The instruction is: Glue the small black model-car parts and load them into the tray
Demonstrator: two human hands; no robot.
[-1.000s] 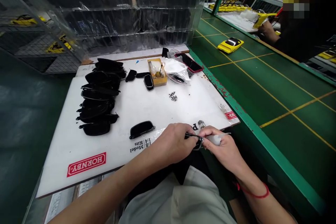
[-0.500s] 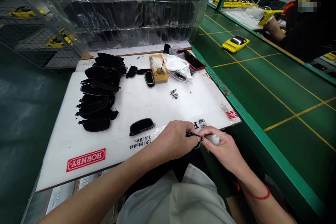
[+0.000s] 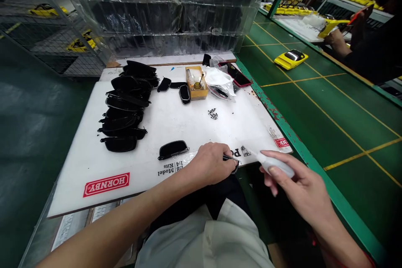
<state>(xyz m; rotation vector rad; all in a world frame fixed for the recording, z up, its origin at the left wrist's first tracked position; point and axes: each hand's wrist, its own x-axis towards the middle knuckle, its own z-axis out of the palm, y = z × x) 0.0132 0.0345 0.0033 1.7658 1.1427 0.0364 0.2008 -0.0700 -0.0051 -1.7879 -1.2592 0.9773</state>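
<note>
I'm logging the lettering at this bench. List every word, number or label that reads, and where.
"HORNBY": red label, near edge of the white board, upside down
"1:8 Model": board, upside down
"1:4 Kits": board, upside down
"Po": board, the rest hidden by the left hand
"RN": red label at right, other letters unclear
Crest: too small to read
</note>
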